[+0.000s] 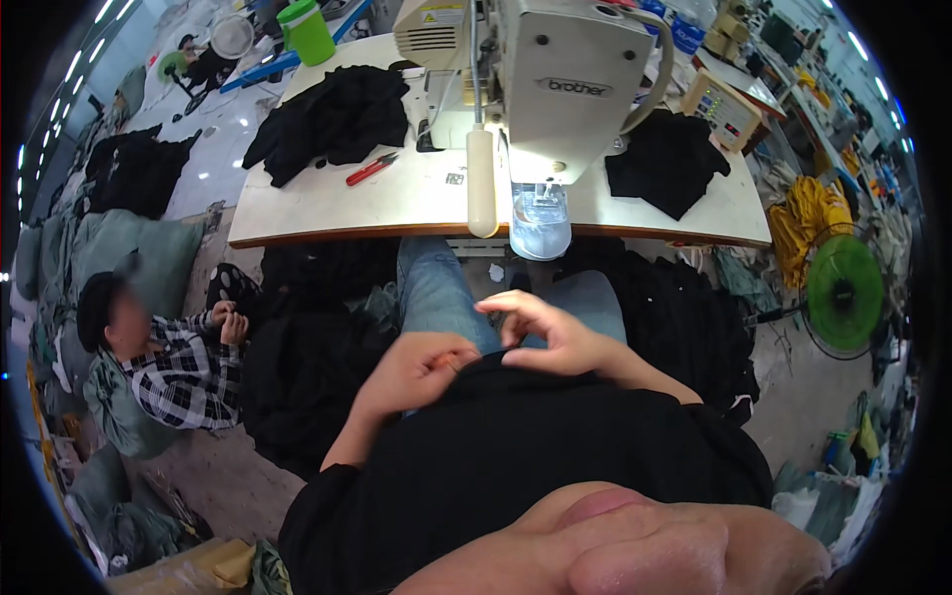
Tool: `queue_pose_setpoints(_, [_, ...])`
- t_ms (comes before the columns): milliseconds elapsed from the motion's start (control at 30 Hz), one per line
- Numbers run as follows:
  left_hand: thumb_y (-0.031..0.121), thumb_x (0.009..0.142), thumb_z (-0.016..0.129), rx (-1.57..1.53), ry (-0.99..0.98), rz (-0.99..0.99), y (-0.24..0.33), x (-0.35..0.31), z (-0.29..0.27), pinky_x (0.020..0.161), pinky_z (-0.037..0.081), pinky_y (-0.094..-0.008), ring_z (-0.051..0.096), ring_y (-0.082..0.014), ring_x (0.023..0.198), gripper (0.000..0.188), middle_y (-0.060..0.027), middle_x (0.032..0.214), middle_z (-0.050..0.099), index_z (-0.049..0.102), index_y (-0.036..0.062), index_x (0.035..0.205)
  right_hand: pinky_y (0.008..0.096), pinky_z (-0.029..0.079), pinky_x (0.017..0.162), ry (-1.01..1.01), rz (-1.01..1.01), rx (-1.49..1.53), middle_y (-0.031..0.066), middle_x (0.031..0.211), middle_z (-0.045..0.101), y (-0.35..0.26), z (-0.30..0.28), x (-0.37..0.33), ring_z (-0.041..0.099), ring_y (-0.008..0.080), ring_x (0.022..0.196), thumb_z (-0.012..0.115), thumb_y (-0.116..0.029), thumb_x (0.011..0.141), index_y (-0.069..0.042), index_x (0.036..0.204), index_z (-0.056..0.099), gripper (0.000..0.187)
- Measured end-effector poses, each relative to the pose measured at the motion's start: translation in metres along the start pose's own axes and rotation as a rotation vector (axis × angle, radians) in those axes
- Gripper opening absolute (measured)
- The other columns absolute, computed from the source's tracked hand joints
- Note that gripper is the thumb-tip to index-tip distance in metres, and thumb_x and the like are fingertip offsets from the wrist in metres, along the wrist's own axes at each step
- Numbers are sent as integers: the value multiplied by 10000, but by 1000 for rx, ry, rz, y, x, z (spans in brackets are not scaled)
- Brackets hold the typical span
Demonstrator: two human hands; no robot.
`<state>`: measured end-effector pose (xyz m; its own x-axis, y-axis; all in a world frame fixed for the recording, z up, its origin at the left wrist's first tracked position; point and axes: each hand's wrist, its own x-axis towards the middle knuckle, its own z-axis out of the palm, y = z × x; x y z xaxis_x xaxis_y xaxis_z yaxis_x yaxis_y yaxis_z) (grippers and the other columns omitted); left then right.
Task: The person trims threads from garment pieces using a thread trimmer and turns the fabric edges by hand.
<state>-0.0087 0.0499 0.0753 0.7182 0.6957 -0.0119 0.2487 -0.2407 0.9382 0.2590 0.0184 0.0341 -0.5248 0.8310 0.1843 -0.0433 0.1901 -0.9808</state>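
Both of my hands are over my lap, close to my black shirt. My left hand (428, 369) is closed, its fingers curled in at the shirt's lower edge; whatever they hold, if anything, is hidden. Just right of it, my right hand (545, 335) has its fingers apart and slightly bent, with nothing visible in them. Beyond my knees stands a white sewing machine (570, 89) on a pale table (416, 203). A black garment (337, 119) lies bunched left of the machine, and another black cloth (666, 164) lies to its right. Red-handled snips (371, 171) rest near the left garment.
Black garments are heaped on both sides of my legs. A person (178, 357) in a checked shirt sits at left. A green fan (843, 293) stands at right, near yellow cloth (808, 223). A green jug (307, 32) is at the table's far left. A control box (722, 109) sits far right.
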Motion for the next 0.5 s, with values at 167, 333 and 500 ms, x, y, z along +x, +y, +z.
queue_pose_setpoints(167, [60, 972, 683, -142, -243, 255, -4, 23, 29, 701, 518, -303, 686, -140, 777, 79, -94, 834, 728, 732, 5, 1001, 370, 434, 1115, -233, -45, 29, 150, 1605, 373, 19, 25, 8, 525, 223, 1331, 742, -113, 911, -46, 1621, 250, 866])
queue_pose_setpoints(333, [48, 952, 689, -194, -286, 157, 0, 30, 34, 793, 545, -296, 709, -196, 874, 70, -106, 931, 735, 733, 4, 983, 358, 381, 1165, -204, 61, 99, 151, 1543, 459, 19, 21, 2, 476, 219, 1396, 735, -135, 899, -25, 1585, 318, 811])
queue_pose_setpoints(500, [-23, 880, 642, 59, -278, 444, 11, 40, 25, 853, 549, -350, 711, -254, 954, 185, -126, 969, 732, 720, 20, 1042, 324, 458, 1063, -154, 40, 118, 116, 1382, 566, 37, 26, -3, 556, 175, 1256, 700, -112, 948, -51, 1543, 397, 671])
